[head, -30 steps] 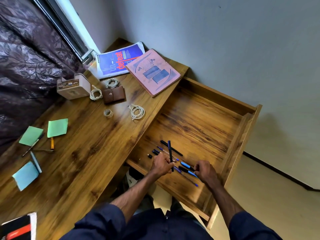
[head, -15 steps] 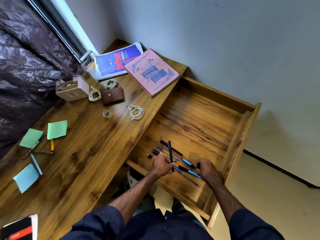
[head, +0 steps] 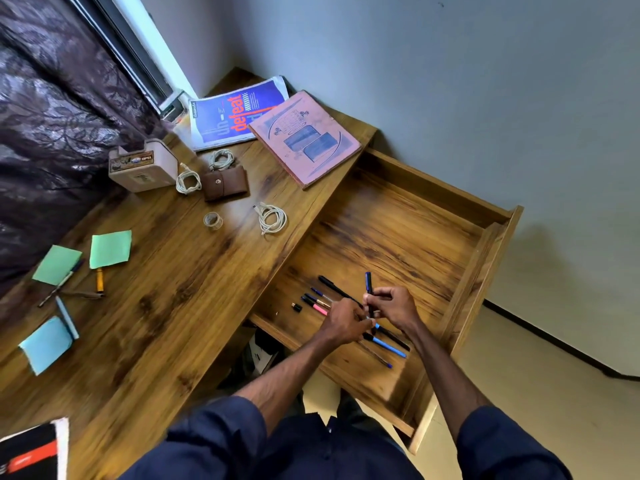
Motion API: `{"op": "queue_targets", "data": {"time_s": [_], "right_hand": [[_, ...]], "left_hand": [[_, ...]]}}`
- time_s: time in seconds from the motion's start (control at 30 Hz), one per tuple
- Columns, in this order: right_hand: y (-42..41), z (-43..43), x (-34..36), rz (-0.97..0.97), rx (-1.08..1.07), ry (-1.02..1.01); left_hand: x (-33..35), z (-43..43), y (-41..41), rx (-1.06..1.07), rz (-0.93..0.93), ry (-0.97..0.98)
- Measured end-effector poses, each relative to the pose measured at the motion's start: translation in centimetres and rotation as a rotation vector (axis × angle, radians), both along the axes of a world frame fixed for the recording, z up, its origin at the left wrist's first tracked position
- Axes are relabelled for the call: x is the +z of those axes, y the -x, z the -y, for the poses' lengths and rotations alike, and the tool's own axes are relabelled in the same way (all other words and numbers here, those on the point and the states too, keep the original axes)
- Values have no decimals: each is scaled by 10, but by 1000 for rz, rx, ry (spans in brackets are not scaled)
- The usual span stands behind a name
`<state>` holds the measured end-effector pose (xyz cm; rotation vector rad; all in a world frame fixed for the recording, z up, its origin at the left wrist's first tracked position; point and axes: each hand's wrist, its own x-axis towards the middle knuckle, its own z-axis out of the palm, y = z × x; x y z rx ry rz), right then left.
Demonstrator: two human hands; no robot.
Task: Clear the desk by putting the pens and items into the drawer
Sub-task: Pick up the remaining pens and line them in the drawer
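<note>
Drawer (head: pixel 398 237): left hand (head: pixel 344 322), right hand (head: pixel 393 306) pinch pen (head: pixel 368 283) (upright).

The open wooden drawer (head: pixel 398 237) had its widest room toward the far end, where bare floor showed between the side walls. The end nearest the person was strewn with loose pens (head: pixel 322 303). Above them the left hand (head: pixel 346 322) and right hand (head: pixel 391 306) met around an upright dark blue pen (head: pixel 369 285), blocking that approach. On the wooden desk (head: pixel 173 306) a broad bare band ran down the middle. It was flanked by green and blue sticky notes (head: pixel 110 249) on the left, and by a coiled white cable (head: pixel 273 218), a small tape roll (head: pixel 213 220) and a brown leather pouch (head: pixel 225 183) farther back.
</note>
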<state>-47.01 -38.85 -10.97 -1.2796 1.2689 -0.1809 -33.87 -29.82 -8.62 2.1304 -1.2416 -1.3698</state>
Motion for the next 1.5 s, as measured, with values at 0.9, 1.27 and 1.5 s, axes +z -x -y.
{"op": "queue_targets", "data": {"time_s": [0.9,1.27,1.5], "right_hand": [[-15,-22,-14,-670,375,580],[-196,-71,68,-49,469,914],[-314,-153,86,79,702,909]], "left_hand": [[-4,-46,-58,35,71,-54],[52,-113,-182,501,191,130],[48,-209,-293,758,249,126]]}}
